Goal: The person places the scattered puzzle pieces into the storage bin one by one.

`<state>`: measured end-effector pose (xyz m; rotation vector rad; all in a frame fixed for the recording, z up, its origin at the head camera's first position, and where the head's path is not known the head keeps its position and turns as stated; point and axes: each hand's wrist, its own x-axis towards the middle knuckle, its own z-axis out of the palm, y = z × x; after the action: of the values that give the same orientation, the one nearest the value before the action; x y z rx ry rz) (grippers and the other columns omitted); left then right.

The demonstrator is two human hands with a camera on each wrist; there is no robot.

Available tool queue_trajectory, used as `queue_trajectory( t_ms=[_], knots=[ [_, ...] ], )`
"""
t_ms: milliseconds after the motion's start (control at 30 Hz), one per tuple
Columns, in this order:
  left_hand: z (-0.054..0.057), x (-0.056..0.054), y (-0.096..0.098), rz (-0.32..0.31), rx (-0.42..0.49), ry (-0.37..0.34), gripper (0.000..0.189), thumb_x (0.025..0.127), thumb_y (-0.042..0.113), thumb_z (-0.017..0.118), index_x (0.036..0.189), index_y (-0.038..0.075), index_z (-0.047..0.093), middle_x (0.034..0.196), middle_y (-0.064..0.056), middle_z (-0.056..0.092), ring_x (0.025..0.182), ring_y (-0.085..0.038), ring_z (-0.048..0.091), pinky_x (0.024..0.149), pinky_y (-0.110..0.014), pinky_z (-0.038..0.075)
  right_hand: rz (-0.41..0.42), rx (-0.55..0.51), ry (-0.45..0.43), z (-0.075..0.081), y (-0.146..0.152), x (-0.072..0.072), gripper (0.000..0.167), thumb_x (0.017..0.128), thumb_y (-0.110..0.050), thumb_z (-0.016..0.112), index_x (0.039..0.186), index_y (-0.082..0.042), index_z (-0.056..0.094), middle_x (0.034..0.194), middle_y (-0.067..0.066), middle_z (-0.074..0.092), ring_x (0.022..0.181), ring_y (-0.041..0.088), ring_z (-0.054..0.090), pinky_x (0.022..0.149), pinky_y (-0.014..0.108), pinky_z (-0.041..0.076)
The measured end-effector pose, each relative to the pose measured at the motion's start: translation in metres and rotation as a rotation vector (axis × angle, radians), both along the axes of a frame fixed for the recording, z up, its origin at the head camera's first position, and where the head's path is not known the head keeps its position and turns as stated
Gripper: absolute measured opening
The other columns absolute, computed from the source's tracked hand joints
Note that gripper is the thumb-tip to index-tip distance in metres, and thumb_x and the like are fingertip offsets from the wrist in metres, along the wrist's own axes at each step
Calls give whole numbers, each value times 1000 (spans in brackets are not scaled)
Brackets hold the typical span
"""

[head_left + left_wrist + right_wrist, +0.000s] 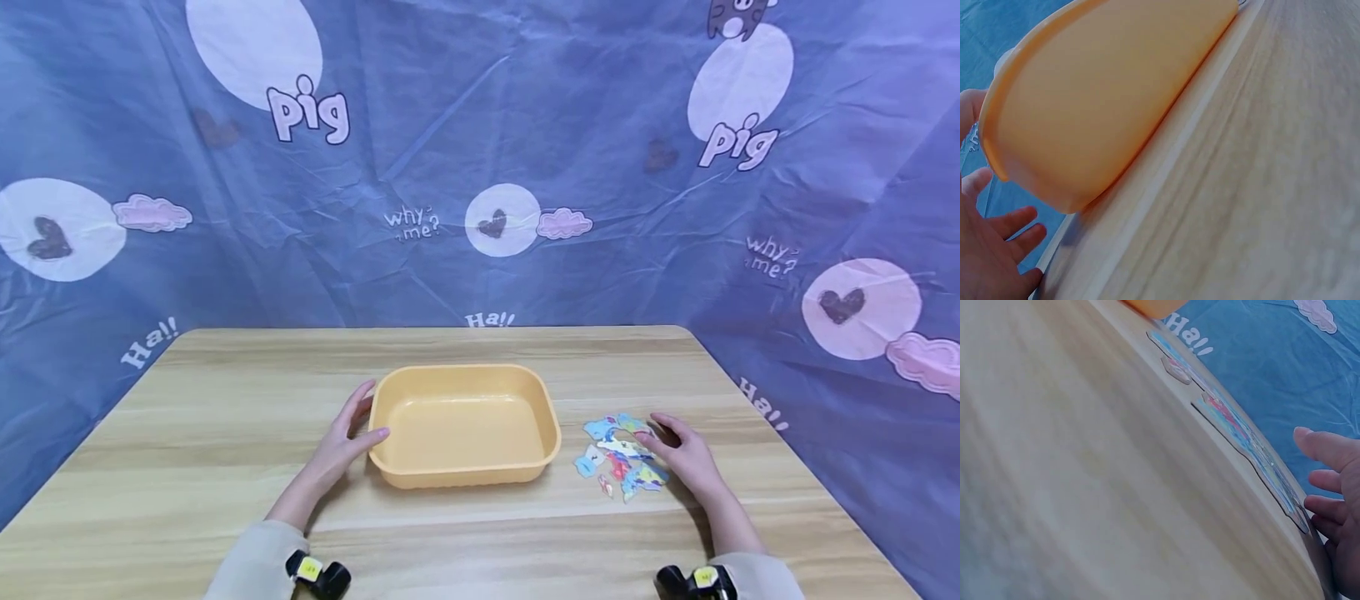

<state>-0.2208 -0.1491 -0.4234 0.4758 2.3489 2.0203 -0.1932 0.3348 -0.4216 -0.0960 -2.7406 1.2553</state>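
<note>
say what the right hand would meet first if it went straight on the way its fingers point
Probably the colourful flat pieces, just ahead and left of the right hand. Its height above the table is unclear, so it might pass over them.

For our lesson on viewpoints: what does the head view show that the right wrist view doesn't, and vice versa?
Only the head view shows the left hand and the inside of the light orange, rounded rectangular basin. Only the right wrist view shows the side edges of the flat, multicoloured, irregular pieces. Both show those pieces, part of the basin, the right hand, pale wood-grained table and blue printed cloth.
</note>
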Motion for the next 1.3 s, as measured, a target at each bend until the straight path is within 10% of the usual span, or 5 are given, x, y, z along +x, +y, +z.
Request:
queue_trajectory(
  t_ms=[1300],
  knots=[
    [2,3,-5,-42,-1,-94,64,83,8,55,137,20,23,128,-21,35,115,-33,34,94,-47,24,-23,158,78,-7,-3,-4,46,81,-21,60,112,11,49,123,29,35,114,45,27,91,52,22]
  ],
)
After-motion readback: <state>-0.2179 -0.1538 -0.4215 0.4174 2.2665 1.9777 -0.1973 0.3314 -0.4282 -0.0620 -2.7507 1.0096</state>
